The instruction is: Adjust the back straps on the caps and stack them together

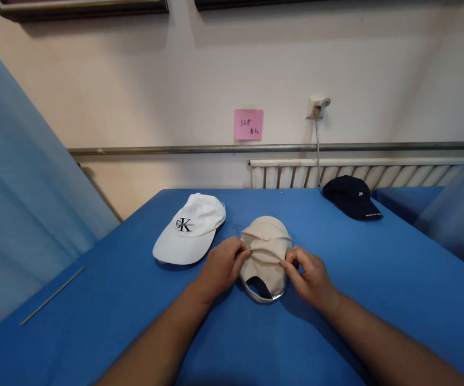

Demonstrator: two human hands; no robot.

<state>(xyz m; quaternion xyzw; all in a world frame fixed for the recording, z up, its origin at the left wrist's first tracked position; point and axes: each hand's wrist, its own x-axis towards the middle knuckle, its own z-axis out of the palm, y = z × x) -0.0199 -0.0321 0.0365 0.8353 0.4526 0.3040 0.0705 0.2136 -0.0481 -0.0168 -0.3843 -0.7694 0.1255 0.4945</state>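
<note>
A beige baseball cap lies on the blue table, its back opening and strap facing me. Creases run across its crown. My left hand pinches the cap's fabric at the left side, thumb and forefinger closed on it. On the opposite side, my right hand pinches the fabric too, with the other fingers curled. A small metal buckle shows on the strap at the lower right. To the left of my left hand rests a white baseball cap with dark lettering, brim toward the lower left.
A dark navy cap sits at the table's far right corner. On the left of the blue table lies a thin stick. Blue curtains hang at both sides. Behind stand a radiator and a wall with a pink note.
</note>
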